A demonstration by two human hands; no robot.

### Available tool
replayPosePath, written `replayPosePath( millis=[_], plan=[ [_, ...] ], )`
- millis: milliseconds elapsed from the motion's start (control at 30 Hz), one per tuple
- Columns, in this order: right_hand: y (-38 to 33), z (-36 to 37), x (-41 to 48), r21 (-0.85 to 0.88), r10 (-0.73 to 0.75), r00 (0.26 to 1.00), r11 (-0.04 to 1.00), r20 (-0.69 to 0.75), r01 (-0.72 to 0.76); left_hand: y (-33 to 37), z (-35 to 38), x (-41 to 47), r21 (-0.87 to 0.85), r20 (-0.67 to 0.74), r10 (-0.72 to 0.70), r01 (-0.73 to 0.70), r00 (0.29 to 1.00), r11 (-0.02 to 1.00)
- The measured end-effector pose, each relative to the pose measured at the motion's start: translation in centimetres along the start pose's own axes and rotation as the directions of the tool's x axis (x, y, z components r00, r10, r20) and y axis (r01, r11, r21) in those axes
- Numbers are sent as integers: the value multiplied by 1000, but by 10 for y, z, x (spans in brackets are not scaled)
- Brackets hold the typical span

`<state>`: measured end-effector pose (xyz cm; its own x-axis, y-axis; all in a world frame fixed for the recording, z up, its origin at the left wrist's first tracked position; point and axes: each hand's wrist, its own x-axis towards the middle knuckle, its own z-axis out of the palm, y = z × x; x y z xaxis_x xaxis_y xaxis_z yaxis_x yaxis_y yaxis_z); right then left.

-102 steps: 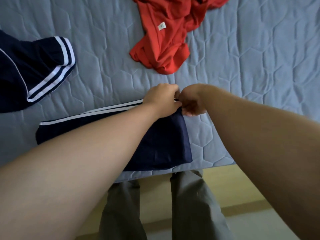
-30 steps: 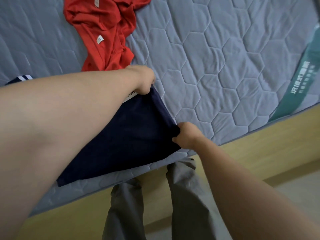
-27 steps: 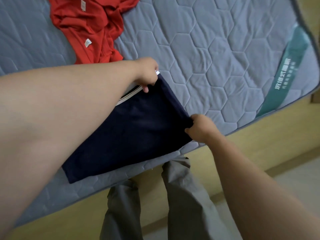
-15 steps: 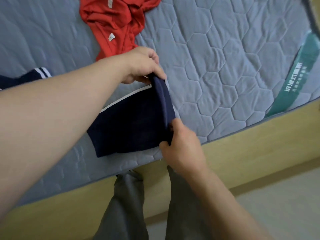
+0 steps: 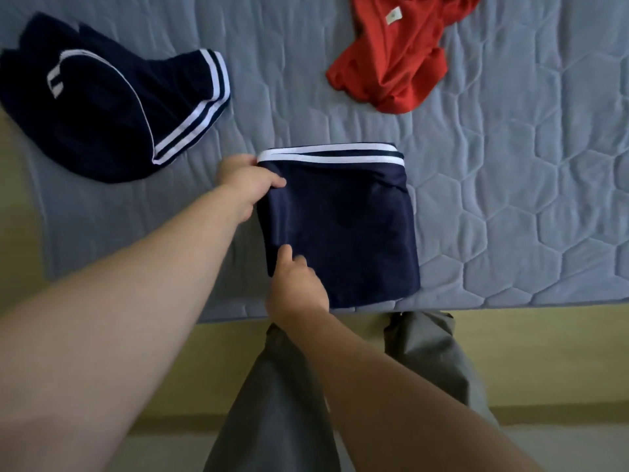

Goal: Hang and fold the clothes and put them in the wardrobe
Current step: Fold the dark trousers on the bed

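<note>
The smooth navy garment (image 5: 343, 226) lies as a soft, nearly square packet at the near edge of the grey hexagon-quilted mattress (image 5: 510, 199), by a crumpled red shirt (image 5: 391, 52) and a rumpled navy striped piece (image 5: 102, 107). Half a second ago it was a longer strip with its right end lifted; now that end is folded over, and my left hand (image 5: 245, 185) pinches the far-left corner while my right hand (image 5: 296, 291) pinches the near-left one. Its white-banded edge faces away from me, running left to right along the mattress edge.
</note>
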<state>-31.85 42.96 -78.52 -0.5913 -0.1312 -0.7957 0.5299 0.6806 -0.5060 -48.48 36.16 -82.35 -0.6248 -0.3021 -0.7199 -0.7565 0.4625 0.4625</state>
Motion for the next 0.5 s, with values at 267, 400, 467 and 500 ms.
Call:
replayPosePath(
  millis=[267, 400, 467, 500],
  plan=[
    [3, 21, 20, -45, 7, 1000, 999, -17, -7, -62, 7, -26, 9, 219, -307, 313, 926, 950],
    [10, 21, 18, -8, -20, 997, 1000, 79, 20, -86, 15, -29, -93, 296, -205, 241, 933, 966],
    [21, 11, 13, 44, -30, 987, 999, 155, 24, -89, 15, -29, -180, 329, -229, 299, 916, 937],
    [28, 3, 10, 48, -68, 991, 997, 119, 63, -91, 14, -29, -213, 354, -243, 331, 903, 919]
  ],
)
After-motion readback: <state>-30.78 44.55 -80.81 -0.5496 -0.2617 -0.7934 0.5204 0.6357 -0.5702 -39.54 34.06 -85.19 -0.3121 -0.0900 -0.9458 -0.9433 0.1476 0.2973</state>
